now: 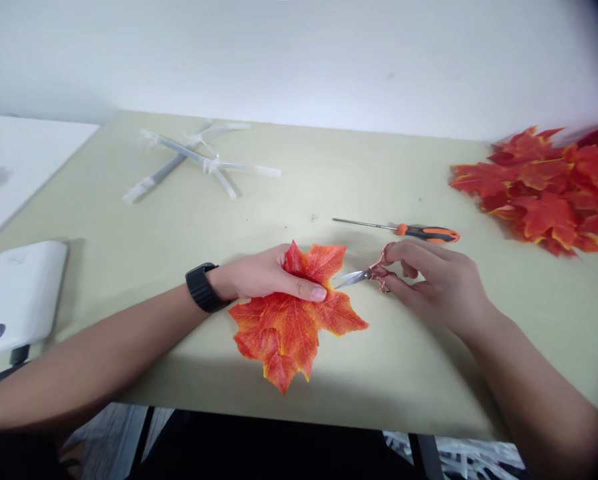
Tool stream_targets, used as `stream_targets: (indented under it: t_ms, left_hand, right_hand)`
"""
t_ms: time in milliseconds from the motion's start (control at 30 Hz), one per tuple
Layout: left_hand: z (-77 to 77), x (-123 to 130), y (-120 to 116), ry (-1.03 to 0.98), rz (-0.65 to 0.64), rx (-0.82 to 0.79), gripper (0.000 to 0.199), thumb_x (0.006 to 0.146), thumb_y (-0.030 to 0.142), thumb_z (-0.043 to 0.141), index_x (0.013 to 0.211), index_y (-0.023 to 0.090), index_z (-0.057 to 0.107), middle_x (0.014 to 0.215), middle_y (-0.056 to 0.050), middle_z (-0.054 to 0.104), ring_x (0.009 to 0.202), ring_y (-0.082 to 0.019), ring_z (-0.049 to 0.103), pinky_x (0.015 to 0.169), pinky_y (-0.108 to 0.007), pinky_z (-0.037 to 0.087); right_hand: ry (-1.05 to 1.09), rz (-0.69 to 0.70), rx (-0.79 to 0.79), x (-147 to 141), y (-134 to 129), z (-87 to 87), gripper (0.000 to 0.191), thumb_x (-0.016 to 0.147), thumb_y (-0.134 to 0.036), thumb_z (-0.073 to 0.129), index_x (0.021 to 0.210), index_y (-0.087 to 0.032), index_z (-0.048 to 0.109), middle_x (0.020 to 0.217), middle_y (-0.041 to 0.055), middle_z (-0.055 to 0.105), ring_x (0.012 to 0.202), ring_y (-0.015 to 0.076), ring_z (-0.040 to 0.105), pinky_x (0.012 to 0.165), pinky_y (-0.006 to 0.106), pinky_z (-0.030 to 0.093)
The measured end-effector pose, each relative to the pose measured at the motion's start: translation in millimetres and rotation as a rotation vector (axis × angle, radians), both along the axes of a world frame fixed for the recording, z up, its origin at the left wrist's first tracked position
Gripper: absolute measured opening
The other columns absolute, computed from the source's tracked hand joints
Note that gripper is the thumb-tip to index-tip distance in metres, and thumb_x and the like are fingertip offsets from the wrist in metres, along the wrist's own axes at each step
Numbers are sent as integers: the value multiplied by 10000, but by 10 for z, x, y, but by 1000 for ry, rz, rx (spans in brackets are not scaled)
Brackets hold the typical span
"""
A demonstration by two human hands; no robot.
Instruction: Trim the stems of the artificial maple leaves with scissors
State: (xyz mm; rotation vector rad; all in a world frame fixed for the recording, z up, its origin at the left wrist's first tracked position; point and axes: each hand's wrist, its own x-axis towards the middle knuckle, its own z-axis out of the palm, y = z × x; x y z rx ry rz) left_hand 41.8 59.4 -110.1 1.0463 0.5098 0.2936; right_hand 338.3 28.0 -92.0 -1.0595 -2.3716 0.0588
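Near the front of the table, my left hand [273,277] grips red-orange artificial maple leaves [291,327] with yellow edges, thumb pressed on top. The fingers beneath the leaves are hidden. From the right, my right hand [433,280] holds small scissors [366,274] with copper-coloured handles, thumb and finger in the loops. Their silver blades point left, with the tips at the notch on the leaf's right edge, close to my left thumb. Whether the tips touch the leaf I cannot tell.
Behind my right hand lies a screwdriver [423,233] with an orange and black handle. A pile of red maple leaves [549,193] sits at the back right. Tied translucent strips [179,157] lie at the back left. A white power bank [23,293] is at the left edge.
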Motion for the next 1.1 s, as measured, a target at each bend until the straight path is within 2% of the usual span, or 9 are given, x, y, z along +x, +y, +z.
stream_targets:
  t_ms: [300,533,767,1100]
  left_hand:
    - [39,8,-4,31,-13,20,222,808,327,865,864,154,736,849,-42,743,736,-148,711,630,-217,572]
    - [31,5,-2,41,-25,19,214,819,308,859,907,156,736,900,-44,745,783,-155,725,691,-233,594]
    - [48,9,-8,14,-28,-10,181,833,276,841,896,151,725,887,-37,746,735,-150,725,642,-229,589]
    - [52,23,-21,64,19,35,234,788,328,882,853,150,745,842,-31,736,723,-140,706,636,-223,566]
  right_hand:
    - [-19,6,33,-11,-33,11,155,932,-114,632,970,-250,569,834,-24,728,666,135,651,550,273,459]
    - [-30,-11,43,9,-22,-9,169,918,-119,644,981,-256,566,827,-33,729,681,137,657,562,273,453]
    - [-50,-27,56,26,-17,-41,164,927,-130,654,988,-248,558,810,-42,712,687,119,643,567,250,447]
    - [-69,-36,87,17,-4,-49,143,924,-143,669,964,-242,574,842,-56,728,689,98,633,574,220,453]
